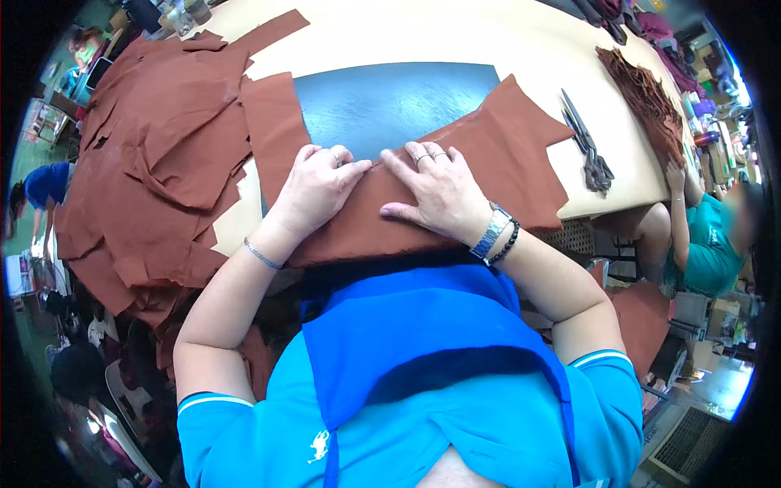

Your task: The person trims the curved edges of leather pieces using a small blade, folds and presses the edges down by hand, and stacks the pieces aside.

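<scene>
A reddish-brown fabric piece lies in front of me, partly over a dark board and reaching the table's near edge. My left hand pinches the fabric's upper edge, thumb and fingers pressed together. Close beside it, my right hand rests on the same piece, palm down, with fingers spread and the thumb stretched out to the left. Rings and a watch are on my right hand and wrist. A thin light line runs along the fabric's upper edge.
A large heap of brown cut fabric covers the left side. Scissors with wrapped handles lie to the right. At the far right sits a person in a green shirt, a hand on a bundle of brown strips.
</scene>
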Available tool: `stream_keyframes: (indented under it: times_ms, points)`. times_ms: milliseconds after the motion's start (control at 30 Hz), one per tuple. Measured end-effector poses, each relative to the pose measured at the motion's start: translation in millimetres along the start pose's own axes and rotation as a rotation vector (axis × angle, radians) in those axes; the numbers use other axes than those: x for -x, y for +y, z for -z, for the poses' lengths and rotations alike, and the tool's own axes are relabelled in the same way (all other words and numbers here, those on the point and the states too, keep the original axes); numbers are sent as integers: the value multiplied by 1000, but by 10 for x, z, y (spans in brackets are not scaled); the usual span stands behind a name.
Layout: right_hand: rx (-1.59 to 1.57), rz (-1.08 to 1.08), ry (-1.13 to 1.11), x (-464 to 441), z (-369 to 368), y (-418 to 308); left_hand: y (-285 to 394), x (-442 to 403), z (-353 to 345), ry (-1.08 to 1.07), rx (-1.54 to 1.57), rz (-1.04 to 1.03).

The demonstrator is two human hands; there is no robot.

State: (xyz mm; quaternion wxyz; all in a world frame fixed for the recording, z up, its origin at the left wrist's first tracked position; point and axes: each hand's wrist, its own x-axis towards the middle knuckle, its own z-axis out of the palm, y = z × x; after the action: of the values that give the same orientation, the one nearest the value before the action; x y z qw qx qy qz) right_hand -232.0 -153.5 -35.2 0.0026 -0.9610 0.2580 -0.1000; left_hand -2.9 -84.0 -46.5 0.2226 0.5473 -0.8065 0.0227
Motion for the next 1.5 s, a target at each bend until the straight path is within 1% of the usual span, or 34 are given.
stream_keyframes:
  times_ms: [67, 167, 267, 333, 433, 467, 567, 633, 667, 833, 1033, 1333, 1467, 1500]
  points:
    - [59, -2, -9, 6, 48, -51, 0, 1, 31, -28, -2, 18]
    - [67, 87, 140, -11, -1, -36, -46, 1, 120, -130, 38, 89]
    - [-88, 16, -34, -50, -51, -126, -55, -20, 243, -243, 68, 193]
    - [-56, 33, -19, -40, 10, -179, -89, -35, 306, -289, 64, 230]
    - [-25, 68, 38, -42, 32, -196, -127, -36, 364, -333, 18, 191]
    - [-18, 80, 62, -50, 32, -190, -138, -28, 369, -301, -23, 137]
    - [-125, 44, -50, -108, 37, -272, -196, 59, 354, -223, -134, 2]
    - [-95, 60, -10, -103, 25, -303, -256, 111, 334, -193, -197, -55]
    - [-79, 67, 11, -100, 17, -314, -277, 138, 321, -175, -200, -70]
    - [-58, 51, -74, -136, 41, -325, -397, 210, 395, -111, -223, -118]
    - [-70, 30, -130, -202, 106, -371, -504, 300, 424, -41, -284, -121]
    - [-70, -5, -219, -458, 198, -578, -528, 354, 346, -7, -351, -70]
    - [-119, 46, -217, -401, 256, -461, -431, 398, 372, -54, -384, 1]
    - [-147, 86, -201, -347, 255, -358, -352, 428, 393, -24, -390, 64]
